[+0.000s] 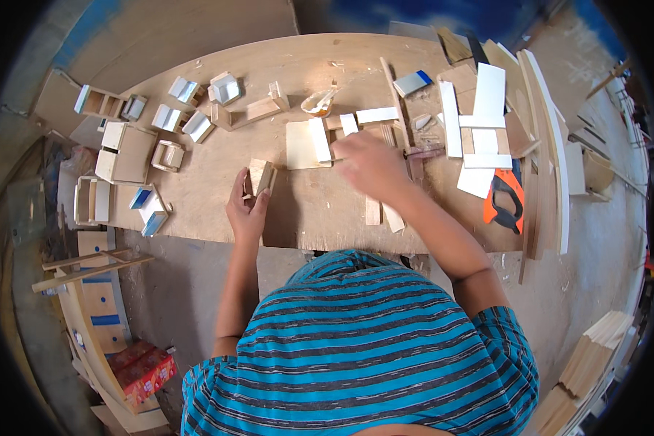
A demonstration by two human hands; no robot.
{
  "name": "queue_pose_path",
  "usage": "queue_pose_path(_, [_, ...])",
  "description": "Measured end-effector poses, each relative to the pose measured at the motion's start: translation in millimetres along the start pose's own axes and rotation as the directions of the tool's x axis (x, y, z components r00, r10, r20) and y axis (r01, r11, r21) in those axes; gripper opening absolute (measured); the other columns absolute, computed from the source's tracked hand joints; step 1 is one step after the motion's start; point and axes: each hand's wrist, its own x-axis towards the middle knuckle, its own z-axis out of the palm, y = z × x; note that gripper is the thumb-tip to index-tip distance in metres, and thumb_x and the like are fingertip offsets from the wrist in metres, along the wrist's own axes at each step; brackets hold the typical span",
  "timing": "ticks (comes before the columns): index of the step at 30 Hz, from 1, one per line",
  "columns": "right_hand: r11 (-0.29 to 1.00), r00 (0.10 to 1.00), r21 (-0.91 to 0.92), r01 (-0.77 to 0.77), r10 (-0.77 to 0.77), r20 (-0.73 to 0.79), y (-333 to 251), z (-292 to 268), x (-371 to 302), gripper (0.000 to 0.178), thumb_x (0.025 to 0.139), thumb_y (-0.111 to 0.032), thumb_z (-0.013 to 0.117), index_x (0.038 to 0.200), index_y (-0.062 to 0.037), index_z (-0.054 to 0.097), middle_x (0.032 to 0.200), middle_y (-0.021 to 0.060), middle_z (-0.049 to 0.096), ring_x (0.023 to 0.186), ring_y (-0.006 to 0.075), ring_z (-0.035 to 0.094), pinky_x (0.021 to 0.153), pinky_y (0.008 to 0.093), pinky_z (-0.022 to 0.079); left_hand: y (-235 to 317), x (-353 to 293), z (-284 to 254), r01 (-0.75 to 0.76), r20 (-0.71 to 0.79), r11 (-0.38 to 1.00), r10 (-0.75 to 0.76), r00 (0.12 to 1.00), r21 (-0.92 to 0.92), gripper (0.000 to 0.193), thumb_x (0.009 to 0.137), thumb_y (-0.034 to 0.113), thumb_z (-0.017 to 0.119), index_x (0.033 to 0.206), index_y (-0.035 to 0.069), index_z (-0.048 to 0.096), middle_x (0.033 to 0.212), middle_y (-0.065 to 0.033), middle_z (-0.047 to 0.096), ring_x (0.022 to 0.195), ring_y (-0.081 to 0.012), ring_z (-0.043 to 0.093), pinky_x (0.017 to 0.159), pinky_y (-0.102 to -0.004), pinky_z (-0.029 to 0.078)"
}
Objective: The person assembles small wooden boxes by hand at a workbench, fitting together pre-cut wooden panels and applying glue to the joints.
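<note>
My left hand [247,211] grips a small wooden piece [260,176], built of short pale blocks, above the front half of the workbench [196,218]. Farther right, my right hand [374,166] reaches over the bench with its fingers pinched together, slightly blurred. A thin dark sliver shows by those fingertips, but I cannot make out what they hold. Just left of them a white-faced strip [319,140] lies on a square thin wooden panel [298,145]. Past the right hand is a small bowl [317,106] with a stick resting in it.
Several miniature chairs and cabinets, such as a pale cabinet [127,154], stand on the left. An orange handsaw [504,200] lies at the right, near white boards [490,91] and long wood strips [548,145]. A blue-ended block [412,83] sits farther back.
</note>
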Motion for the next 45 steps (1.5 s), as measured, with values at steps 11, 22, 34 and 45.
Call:
queue_pose_path(11, [0.978, 0.982, -0.207, 0.035, 0.005, 0.188, 2.3, 31.6, 9.0, 0.038, 0.077, -0.026, 0.071, 0.107, -0.0062, 0.061, 0.102, 0.0067, 0.061, 0.104, 0.0245, 0.056, 0.09, 0.0408, 0.041, -8.8, -29.1, -2.0, -0.027, -0.084, 0.975, 0.008, 0.996, -0.221, 0.053, 0.086, 0.008, 0.067, 0.134, -0.004, 0.047, 0.117, -0.0158, 0.063, 0.088, -0.0131, 0.063, 0.072, -0.0252, 0.053])
queue_pose_path(22, [0.954, 0.999, -0.299, -0.03, 0.037, 0.018, -27.4, 61.6, 33.0, 0.065, 0.073, -0.038, 0.075, 0.124, -0.0041, 0.053, 0.135, 0.0117, 0.046, 0.123, 0.0289, 0.044, 0.095, 0.0413, 0.043, -7.1, -7.2, -13.4, -0.068, -0.033, 0.997, 0.067, 0.997, -0.041, 0.057, 0.08, 0.006, 0.069, 0.133, -0.002, 0.049, 0.103, -0.0137, 0.067, 0.079, -0.0136, 0.064, 0.069, -0.0255, 0.052])
queue_pose_path(34, [0.921, 0.994, 0.379, 0.093, -0.068, -0.08, -40.7, 52.5, 7.5, 0.076, 0.07, -0.043, 0.077, 0.132, -0.0078, 0.051, 0.098, 0.0122, 0.066, 0.1, 0.0302, 0.06, 0.086, 0.0459, 0.047, -5.2, -7.3, -10.8, 0.477, 0.429, 0.667, -0.253, 0.867, -0.572, 0.045, 0.098, 0.036, 0.045, 0.121, -0.001, 0.056, 0.096, -0.0075, 0.065, 0.079, -0.0156, 0.062, 0.075, -0.0292, 0.05])
queue_pose_path(45, [0.821, 0.964, 0.569, 0.044, -0.185, 0.193, -50.9, 48.7, -20.2, 0.095, 0.067, -0.011, 0.08, 0.148, -0.0131, 0.029, 0.135, 0.0167, 0.051, 0.119, 0.0269, 0.055, 0.098, 0.0377, 0.048, 37.3, -32.3, -0.3, 0.591, 0.71, 0.67, -0.134, 0.692, -0.449, 0.054, 0.088, 0.018, 0.066, 0.137, 0.004, 0.047, 0.113, -0.0055, 0.064, 0.095, -0.0129, 0.062, 0.081, -0.0271, 0.05])
